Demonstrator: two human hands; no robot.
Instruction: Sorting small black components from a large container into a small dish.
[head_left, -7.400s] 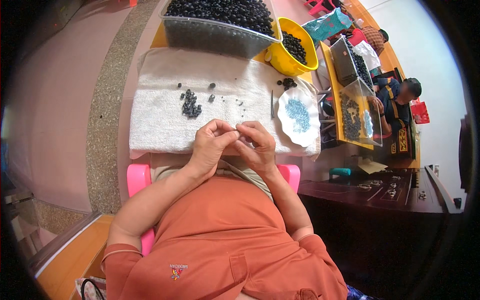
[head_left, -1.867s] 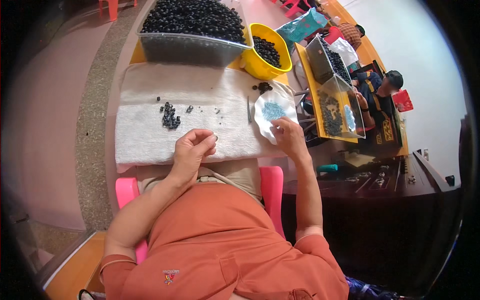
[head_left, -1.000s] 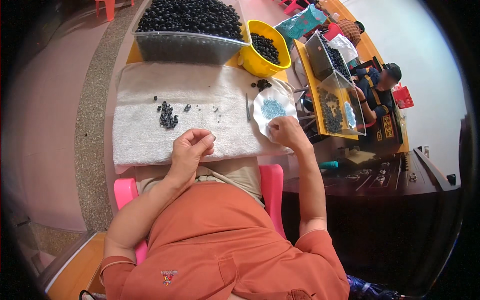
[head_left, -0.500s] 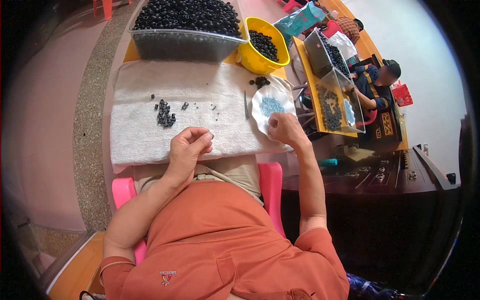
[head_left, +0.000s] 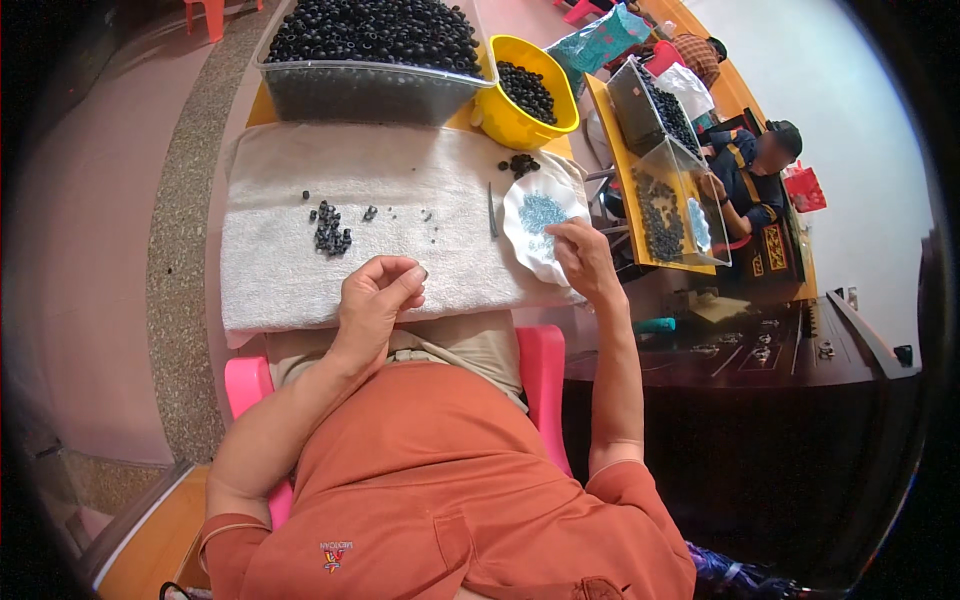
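Observation:
My left hand (head_left: 378, 298) is closed in a pinch above the near edge of the white towel (head_left: 270, 285). A small dark piece (head_left: 423, 273) shows between thumb and forefinger. My right hand (head_left: 585, 258) is at the right side of a scalloped white dish (head_left: 540, 262) with tiny light-blue pieces (head_left: 541, 212) in it. Its fingers are drawn together at the blue pieces; whatever they hold is too small to make out. A thin metal tool like tweezers (head_left: 492, 210) lies left of the dish. Small black cylindrical parts (head_left: 330, 232) sit in a loose cluster on the towel's left.
Behind the towel stand a clear bin (head_left: 360, 95) heaped with black ring-like parts and a yellow tub (head_left: 515, 120) of the same. A few black parts (head_left: 520, 164) lie beyond the dish. A co-worker (head_left: 750, 170) sits right, by clear bins (head_left: 680, 225) on another table.
My right hand has shifted slightly right and drawn back from over the dish, so more of the blue pieces show. My left hand has stayed in place.

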